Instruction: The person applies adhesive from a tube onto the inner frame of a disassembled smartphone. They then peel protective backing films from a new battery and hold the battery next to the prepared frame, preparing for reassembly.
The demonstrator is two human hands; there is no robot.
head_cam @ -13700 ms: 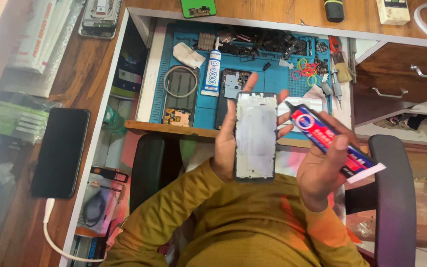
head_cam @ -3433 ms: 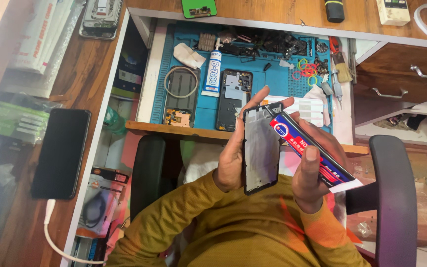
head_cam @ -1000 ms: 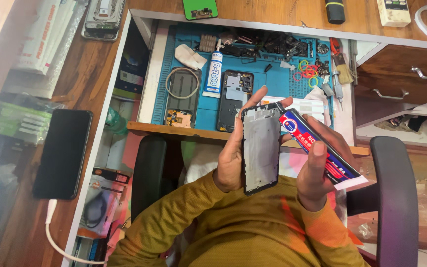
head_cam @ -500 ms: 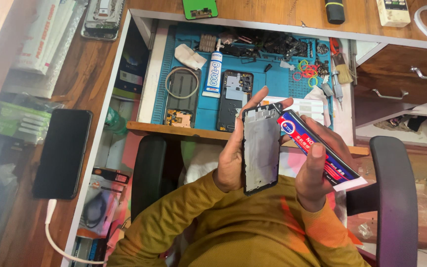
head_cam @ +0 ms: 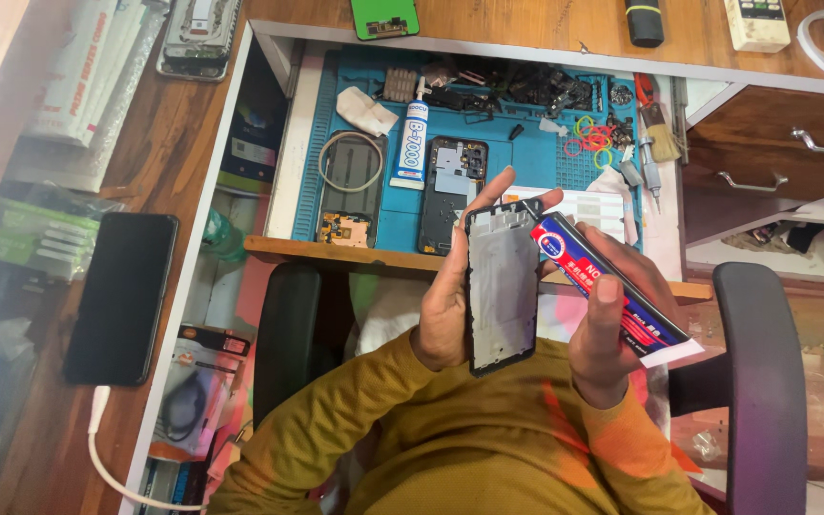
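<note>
Over the lap, above the chair (head_cam: 765, 381), both hands work clear of the tabletop (head_cam: 174, 133), which leaves open room on every side of the frame (head_cam: 503, 286)

Left to right:

1. A dark phone (head_cam: 121, 296) lies flat on the tabletop at far left, cable attached, well apart from the hands
2. A blue mat (head_cam: 507, 162) fills the open drawer; a white tube (head_cam: 412, 143) and an opened phone body (head_cam: 450, 186) lie on it, near the drawer's front edge
3. The left hand (head_cam: 445, 305) is closed around the frame's left long edge, thumb on the near side, holding it upright and tilted toward the face so the inner border is exposed
4. The right hand (head_cam: 612, 324) grips a red-and-blue tube (head_cam: 612, 286), nozzle end at the frame's upper right corner, touching or just beside it; the tube's tail points down and right, toward the chair's armrest
</note>
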